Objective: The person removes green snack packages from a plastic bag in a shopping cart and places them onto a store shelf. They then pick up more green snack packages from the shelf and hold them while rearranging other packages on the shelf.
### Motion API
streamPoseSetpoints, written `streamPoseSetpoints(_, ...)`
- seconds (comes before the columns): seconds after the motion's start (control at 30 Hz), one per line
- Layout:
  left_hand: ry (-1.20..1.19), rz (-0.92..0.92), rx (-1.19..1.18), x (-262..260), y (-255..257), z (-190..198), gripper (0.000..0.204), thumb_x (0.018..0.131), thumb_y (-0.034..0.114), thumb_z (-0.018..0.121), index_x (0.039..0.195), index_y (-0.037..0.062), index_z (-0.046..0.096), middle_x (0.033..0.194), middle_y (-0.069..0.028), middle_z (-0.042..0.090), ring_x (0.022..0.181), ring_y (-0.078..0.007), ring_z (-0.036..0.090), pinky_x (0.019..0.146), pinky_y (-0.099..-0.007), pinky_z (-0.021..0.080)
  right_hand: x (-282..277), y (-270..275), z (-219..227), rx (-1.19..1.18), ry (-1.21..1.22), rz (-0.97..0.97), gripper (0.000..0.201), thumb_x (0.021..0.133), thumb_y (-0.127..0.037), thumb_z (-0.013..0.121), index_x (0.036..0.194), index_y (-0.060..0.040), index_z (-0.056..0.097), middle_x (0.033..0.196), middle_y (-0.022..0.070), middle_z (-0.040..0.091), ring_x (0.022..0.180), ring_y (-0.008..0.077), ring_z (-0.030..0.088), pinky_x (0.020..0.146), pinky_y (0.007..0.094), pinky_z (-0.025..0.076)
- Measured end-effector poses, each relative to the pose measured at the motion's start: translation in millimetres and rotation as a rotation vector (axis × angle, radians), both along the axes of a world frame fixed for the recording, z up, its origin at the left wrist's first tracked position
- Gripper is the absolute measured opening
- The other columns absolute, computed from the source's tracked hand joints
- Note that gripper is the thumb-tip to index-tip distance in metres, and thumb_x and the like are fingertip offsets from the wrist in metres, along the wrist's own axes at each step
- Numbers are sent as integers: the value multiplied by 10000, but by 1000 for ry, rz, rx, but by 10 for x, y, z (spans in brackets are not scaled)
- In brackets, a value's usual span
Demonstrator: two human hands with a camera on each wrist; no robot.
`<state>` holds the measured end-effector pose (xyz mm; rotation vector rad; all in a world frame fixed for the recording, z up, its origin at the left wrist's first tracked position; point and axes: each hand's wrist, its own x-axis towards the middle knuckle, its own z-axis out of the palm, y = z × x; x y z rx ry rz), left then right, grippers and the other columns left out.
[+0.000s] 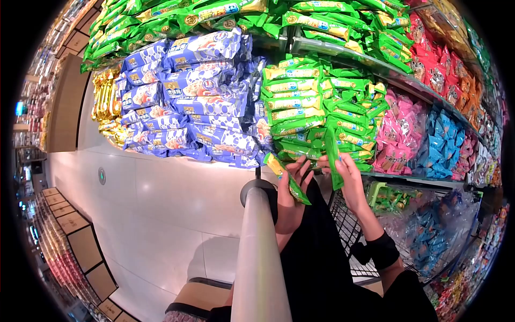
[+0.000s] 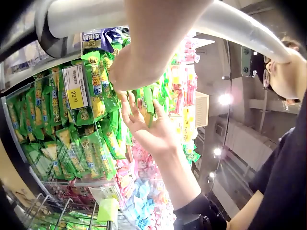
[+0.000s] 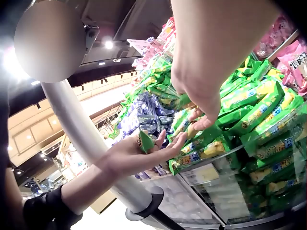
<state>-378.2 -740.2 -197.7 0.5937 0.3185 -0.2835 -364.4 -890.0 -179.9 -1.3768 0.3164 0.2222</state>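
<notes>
My left hand (image 1: 285, 199) holds a slim green-and-yellow snack packet (image 1: 296, 189) that slants across its fingers. In the right wrist view, the packet's green tip (image 3: 146, 141) pokes up beside the thumb of that hand. Just to the right, my right hand (image 1: 351, 185) pinches another green packet (image 1: 333, 166) between thumb and fingers, its long side nearly upright. The fingertips of both hands come close together in front of stacked green packets (image 1: 295, 102). From the left wrist camera, the right palm shows with a green packet (image 2: 147, 104) against it.
Blue-and-white packets (image 1: 204, 91) are piled left of the green ones; pink bags (image 1: 399, 134) and blue bags (image 1: 442, 142) lie to the right. A wire cart (image 1: 351, 236) with bagged goods stands at my right. A thick pale pole (image 1: 260, 257) rises close to my left arm. A price tag (image 2: 76, 86) hangs on the shelf.
</notes>
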Motion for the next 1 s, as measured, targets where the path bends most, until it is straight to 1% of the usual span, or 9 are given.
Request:
streamPoseSetpoints(0.2, -27, -22, 39, 30, 3, 15, 367, 1000, 359, 279, 1185, 85, 438, 1419, -126, 347, 1341, -264, 299, 1101, -415, 246, 143, 59, 20, 74, -62, -141, 245, 979, -196, 416, 1068, 11, 512, 1047, 128, 616, 985, 172, 593, 881, 299, 444)
streamPoseSetpoints(0.3, -21, -22, 52, 33, -1, 8, 372, 1000, 358, 280, 1196, 84, 437, 1421, -120, 343, 1341, -259, 296, 1105, -427, 235, 174, 27, 41, 74, 65, -127, 243, 982, -191, 407, 1067, 11, 514, 1017, 123, 624, 944, 163, 598, 854, 288, 450)
streamPoseSetpoints(0.47, -18, -27, 43, 17, 0, 20, 380, 1000, 360, 274, 1204, 84, 436, 1439, -115, 321, 1346, -248, 286, 1107, -434, 226, 134, -32, 63, 126, 82, -124, 299, 995, -238, 381, 1064, 9, 535, 896, 90, 620, 795, 134, 563, 738, 268, 440)
streamPoseSetpoints(0.57, 20, -10, 5, -7, 10, 27, 355, 1000, 334, 295, 1198, 78, 443, 1349, -106, 418, 1262, -230, 388, 1052, -407, 308, 88, -63, 123, 305, 120, -59, 341, 997, -261, 375, 1101, 22, 533, 848, 58, 597, 760, 117, 533, 698, 261, 418)
streamPoseSetpoints(0.63, 36, 8, -30, -27, 34, 7, 216, 985, 239, 390, 1100, 76, 472, 1105, -73, 524, 1045, -192, 500, 911, -363, 401, 68, -69, 144, 264, 102, -19, 323, 988, -231, 393, 1125, 30, 524, 825, 58, 583, 741, 126, 521, 691, 265, 412)
streamPoseSetpoints(0.67, 37, 7, -30, -23, 32, 13, 216, 985, 239, 390, 1100, 76, 472, 1105, -73, 524, 1045, -192, 500, 911, -363, 401, 59, -70, 153, 223, 84, 20, 313, 978, -201, 410, 1149, 39, 514, 803, 59, 570, 721, 135, 508, 685, 269, 406)
streamPoseSetpoints(0.73, -5, 25, 13, -14, 24, 31, 63, 943, 130, 481, 985, 82, 473, 870, -34, 488, 818, -147, 488, 781, -323, 410, 43, -19, 188, 146, 66, 42, 302, 966, -174, 428, 1165, 39, 509, 801, 60, 571, 720, 131, 509, 686, 269, 406)
streamPoseSetpoints(0.83, 43, 61, 19, -38, 22, -66, 84, 899, 42, 541, 929, 63, 465, 844, -48, 485, 698, -122, 486, 685, -276, 405, 26, 30, 199, 125, 68, 47, 267, 923, -90, 482, 1160, 29, 511, 813, 62, 581, 732, 119, 522, 694, 263, 409)
streamPoseSetpoints(1.0, 18, -50, 25, -36, 74, 26, 125, 916, 95, 511, 1028, 58, 470, 819, -38, 480, 634, -107, 459, 615, -252, 386, 14, 9, 182, 60, 71, 69, 198, 903, -89, 531, 1075, 7, 547, 782, 54, 600, 708, 118, 555, 662, 246, 429)
